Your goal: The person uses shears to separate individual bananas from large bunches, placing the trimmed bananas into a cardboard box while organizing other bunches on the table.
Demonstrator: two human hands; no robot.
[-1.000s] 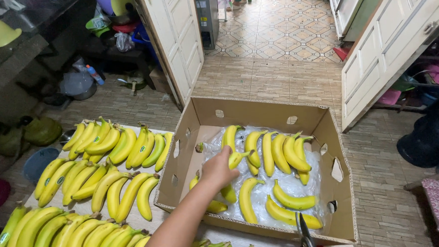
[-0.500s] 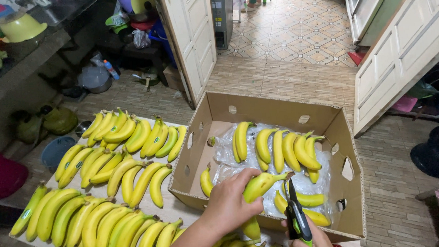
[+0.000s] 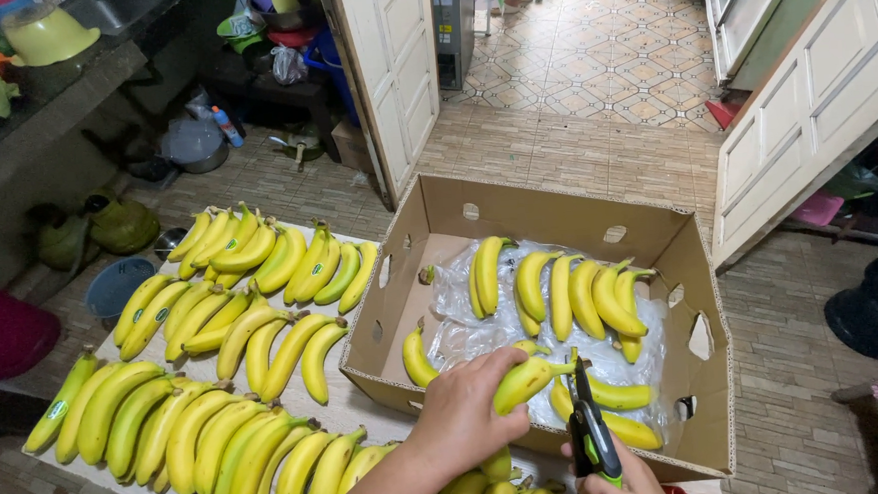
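Note:
My left hand (image 3: 465,414) grips a bunch of yellow-green bananas (image 3: 526,378) at the near wall of a cardboard box (image 3: 548,217). My right hand (image 3: 611,481), at the bottom edge, holds green-and-black shears (image 3: 589,425) upright, with the blade tips at the stem of the held bunch. Inside the box, more bananas (image 3: 562,296) lie on clear plastic film. Other bananas (image 3: 492,490) sit under my left wrist.
Rows of banana bunches (image 3: 205,370) lie on a flat sheet on the floor, left of the box. A blue bowl (image 3: 119,284) and pots stand further left. White doors (image 3: 390,69) stand open beyond, with a tiled floor behind them.
My left hand came back from inside the box toward its near wall with the bunch. The shears have risen to the bunch's stem.

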